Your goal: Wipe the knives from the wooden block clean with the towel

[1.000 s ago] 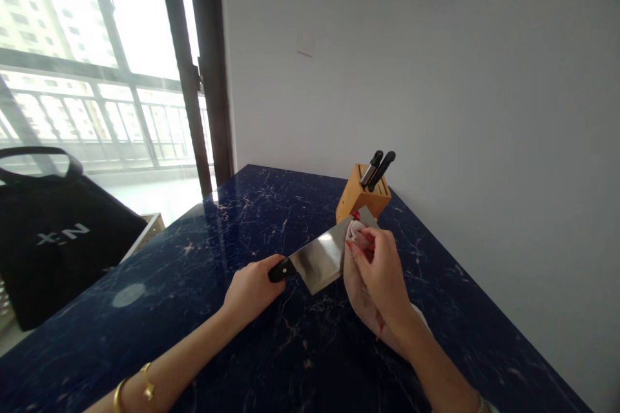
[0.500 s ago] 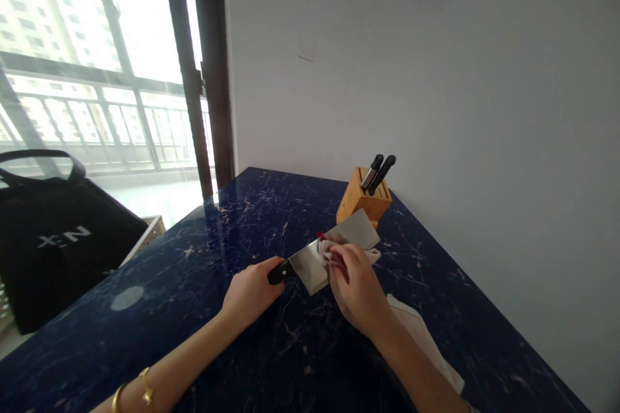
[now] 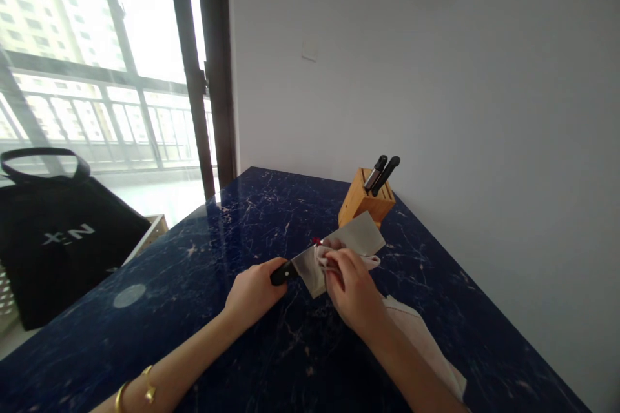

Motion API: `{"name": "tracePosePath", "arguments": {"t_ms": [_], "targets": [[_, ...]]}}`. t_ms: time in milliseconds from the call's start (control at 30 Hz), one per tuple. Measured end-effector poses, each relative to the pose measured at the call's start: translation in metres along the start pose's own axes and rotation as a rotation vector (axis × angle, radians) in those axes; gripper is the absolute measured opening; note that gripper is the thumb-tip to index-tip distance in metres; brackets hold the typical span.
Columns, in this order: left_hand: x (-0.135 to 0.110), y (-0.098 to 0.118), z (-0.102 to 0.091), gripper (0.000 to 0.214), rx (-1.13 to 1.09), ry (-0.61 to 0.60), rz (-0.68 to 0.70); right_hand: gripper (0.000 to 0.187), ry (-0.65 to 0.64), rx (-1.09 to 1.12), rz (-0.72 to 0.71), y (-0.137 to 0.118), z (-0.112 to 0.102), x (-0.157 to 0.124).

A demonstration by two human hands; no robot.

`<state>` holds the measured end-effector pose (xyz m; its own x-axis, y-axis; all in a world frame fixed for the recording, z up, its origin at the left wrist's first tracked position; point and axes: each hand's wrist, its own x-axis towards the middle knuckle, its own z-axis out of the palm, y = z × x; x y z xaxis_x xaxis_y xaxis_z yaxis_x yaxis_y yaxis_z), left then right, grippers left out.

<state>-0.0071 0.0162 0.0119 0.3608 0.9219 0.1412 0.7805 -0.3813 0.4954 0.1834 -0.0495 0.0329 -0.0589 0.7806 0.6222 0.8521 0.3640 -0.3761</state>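
Clasps black-handled steel cleaver (image 3: 361, 235) in curled left hand (image 3: 254, 293) fingers, pinches pale cloth (image 3: 323, 255) onto blade with right hand (image 3: 351, 287) fingers; seemingly mid-wipe, outer half left.

One cleaver (image 3: 361, 235) is at the centre of the frame, and one pale cloth (image 3: 421, 342) runs to the lower right. There are two hands near the centre: one left hand (image 3: 252, 293) and one right hand (image 3: 353, 290). One wooden knife block (image 3: 361, 205) stands just above them, with two black handles (image 3: 387, 171) in it. Two gold bracelets (image 3: 149, 386) show at the lower left, one black bag (image 3: 62, 239) at the left edge, one wall plate (image 3: 310, 50) at the upper middle, and one marble countertop (image 3: 217, 310) across the bottom
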Motion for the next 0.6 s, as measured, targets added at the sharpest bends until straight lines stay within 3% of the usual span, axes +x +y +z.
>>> {"name": "tracePosePath", "arguments": {"t_ms": [167, 267, 433, 500, 600], "targets": [[-0.001, 0.001, 0.0, 0.02, 0.001, -0.007, 0.009, 0.022, 0.208, -0.042, 0.174, 0.028, -0.021, 0.009], [0.0, -0.001, 0.002, 0.021, 0.002, 0.0, 0.015, 0.024, 0.172, -0.03, 0.139, 0.023, -0.014, 0.006], [0.0, -0.002, 0.003, 0.02, -0.003, 0.006, 0.017, 0.029, -0.003, -0.019, -0.023, -0.009, 0.01, -0.004], [0.0, -0.001, 0.002, 0.021, -0.006, 0.006, 0.022, 0.027, 0.004, -0.013, -0.015, -0.01, 0.009, -0.003], [-0.001, 0.001, 0.002, 0.022, -0.002, 0.003, 0.027, 0.023, 0.115, -0.019, 0.099, 0.004, -0.004, 0.003]]}}
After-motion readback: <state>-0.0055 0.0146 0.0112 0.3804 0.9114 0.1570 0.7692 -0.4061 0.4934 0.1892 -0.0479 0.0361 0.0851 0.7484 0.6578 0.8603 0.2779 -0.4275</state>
